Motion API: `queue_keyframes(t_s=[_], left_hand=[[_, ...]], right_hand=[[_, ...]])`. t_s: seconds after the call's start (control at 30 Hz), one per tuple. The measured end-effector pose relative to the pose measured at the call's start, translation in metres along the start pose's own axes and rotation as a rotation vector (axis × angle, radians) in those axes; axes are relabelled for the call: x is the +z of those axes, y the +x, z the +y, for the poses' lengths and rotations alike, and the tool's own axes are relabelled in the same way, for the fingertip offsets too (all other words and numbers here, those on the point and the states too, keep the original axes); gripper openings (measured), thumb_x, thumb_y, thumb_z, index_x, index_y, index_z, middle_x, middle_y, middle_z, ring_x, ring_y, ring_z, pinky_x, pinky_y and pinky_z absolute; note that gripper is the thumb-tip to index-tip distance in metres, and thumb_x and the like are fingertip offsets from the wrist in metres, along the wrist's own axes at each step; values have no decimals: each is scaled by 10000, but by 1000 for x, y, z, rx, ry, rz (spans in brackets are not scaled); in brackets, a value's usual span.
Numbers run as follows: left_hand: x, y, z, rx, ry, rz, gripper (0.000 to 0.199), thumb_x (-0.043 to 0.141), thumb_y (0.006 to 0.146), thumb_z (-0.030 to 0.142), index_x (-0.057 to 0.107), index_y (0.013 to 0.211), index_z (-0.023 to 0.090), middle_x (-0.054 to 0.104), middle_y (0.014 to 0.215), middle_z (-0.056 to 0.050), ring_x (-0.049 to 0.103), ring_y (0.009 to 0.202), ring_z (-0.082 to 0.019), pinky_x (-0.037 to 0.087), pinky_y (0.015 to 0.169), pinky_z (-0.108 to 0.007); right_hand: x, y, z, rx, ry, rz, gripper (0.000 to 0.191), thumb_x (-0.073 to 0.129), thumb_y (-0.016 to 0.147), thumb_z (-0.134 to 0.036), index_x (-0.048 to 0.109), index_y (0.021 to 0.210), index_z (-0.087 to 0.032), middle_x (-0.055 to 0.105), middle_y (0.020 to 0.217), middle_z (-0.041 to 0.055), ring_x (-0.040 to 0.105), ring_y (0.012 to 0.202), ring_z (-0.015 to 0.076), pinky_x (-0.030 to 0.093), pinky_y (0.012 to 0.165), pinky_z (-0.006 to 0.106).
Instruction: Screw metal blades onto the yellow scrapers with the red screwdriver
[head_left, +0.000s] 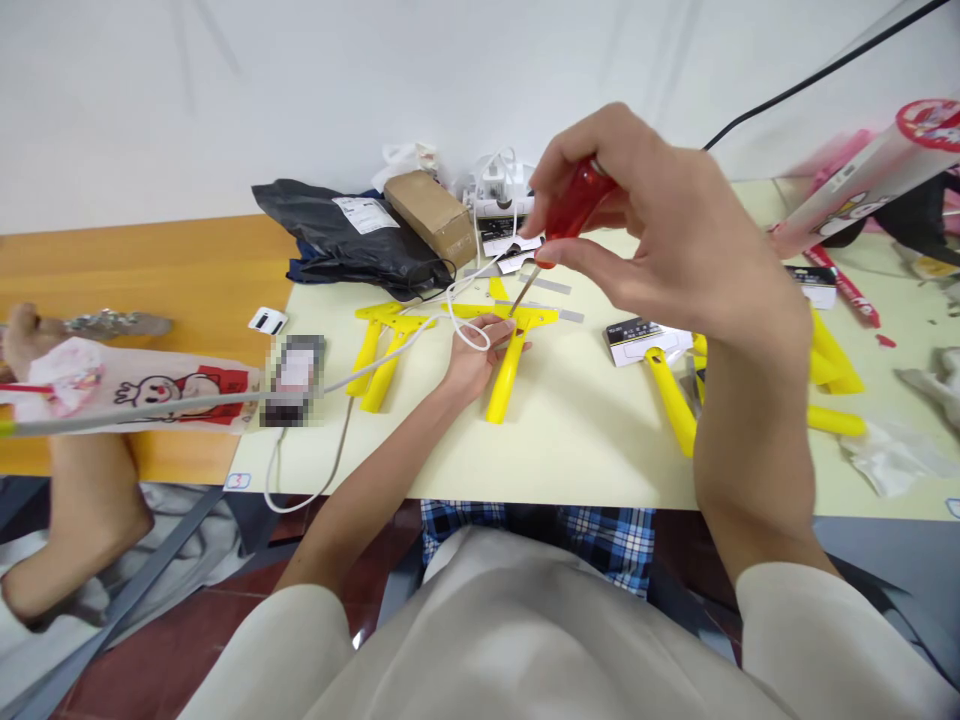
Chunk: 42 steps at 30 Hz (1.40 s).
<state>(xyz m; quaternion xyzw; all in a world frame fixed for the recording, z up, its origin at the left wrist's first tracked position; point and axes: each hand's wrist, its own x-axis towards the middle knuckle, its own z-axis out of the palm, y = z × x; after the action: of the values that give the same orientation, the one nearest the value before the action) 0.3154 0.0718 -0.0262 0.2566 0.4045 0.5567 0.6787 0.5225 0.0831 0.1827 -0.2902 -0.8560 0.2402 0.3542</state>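
Observation:
My right hand is closed around the red handle of a screwdriver, raised above the table. Its thin shaft slants down to the left, the tip meeting the head of a yellow T-shaped scraper. My left hand grips this scraper near where handle and head join, fingers partly hidden beneath it. A thin grey blade sticks out at the head's right end. Left of my left hand lie two more yellow scrapers. Another loose grey blade rests just behind the head.
A white cable loops across the work area past a pixelated device. Behind stand a black plastic parcel and a cardboard box. More yellow scrapers and packaging lie right. Another person's arm is at left.

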Motion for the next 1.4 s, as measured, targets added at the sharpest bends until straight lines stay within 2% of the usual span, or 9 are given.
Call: queue_keyframes(t_s=[0.1,0.27,0.43,0.53,0.67,0.83,1.0,1.2,1.4], left_hand=[[1,0,0,-4,15,5,397,1022,690,238,652,822,187,755,862,-10,782,861,-183,717,984,-482],[1,0,0,-5,16,18,373,1002,717,230,649,830,187,754,862,-18,790,879,-197,714,987,-495],[1,-1,0,0,21,8,391,1009,707,237,645,839,185,753,867,-12,785,868,-184,713,989,-482],[1,-1,0,3,16,2,408,1020,691,238,641,833,183,748,857,-8,778,860,-180,719,967,-478],[1,0,1,9,4,14,400,1017,699,239,644,829,181,757,873,-19,778,867,-185,724,954,-478],[1,-1,0,-6,-6,-1,422,1024,691,232,646,876,189,759,876,2,779,858,-170,716,988,-480],[1,0,1,-8,-8,22,429,1021,699,237,634,881,194,769,901,2,791,875,-170,707,1012,-475],[0,0,1,-16,-15,7,448,1026,665,239,633,877,194,775,909,-4,786,870,-170,713,986,-462],[-1,2,2,-16,-27,25,411,1012,715,241,632,867,197,755,887,2,785,876,-169,703,1024,-477]], right_hand=[[2,1,4,58,-50,88,377,855,823,-375,654,1132,-454,752,1051,11,714,990,410,589,982,638],[4,2,2,17,-23,12,374,779,912,-347,574,1223,-384,687,1332,39,683,1032,343,593,1006,573],[5,1,1,18,-87,73,223,724,991,-339,572,1151,-368,722,1065,15,713,938,331,578,991,584],[4,1,6,6,-127,86,320,755,957,-340,559,1206,-379,709,1156,27,689,950,326,587,989,572],[1,0,9,-9,-15,16,414,774,908,-290,579,1244,-433,708,1280,-2,728,1018,335,624,917,545],[3,0,9,7,-111,149,272,792,948,-371,622,1159,-387,734,1076,17,723,915,349,593,900,577],[-1,-2,9,-7,-58,30,448,801,914,-303,614,1309,-405,724,1315,34,749,1040,343,624,958,546],[0,-1,6,14,-136,123,284,801,940,-403,653,1180,-433,757,1118,13,736,956,373,616,971,615],[3,0,9,-24,-3,32,374,751,959,-309,610,1295,-392,739,1305,32,743,1047,332,613,981,551]])
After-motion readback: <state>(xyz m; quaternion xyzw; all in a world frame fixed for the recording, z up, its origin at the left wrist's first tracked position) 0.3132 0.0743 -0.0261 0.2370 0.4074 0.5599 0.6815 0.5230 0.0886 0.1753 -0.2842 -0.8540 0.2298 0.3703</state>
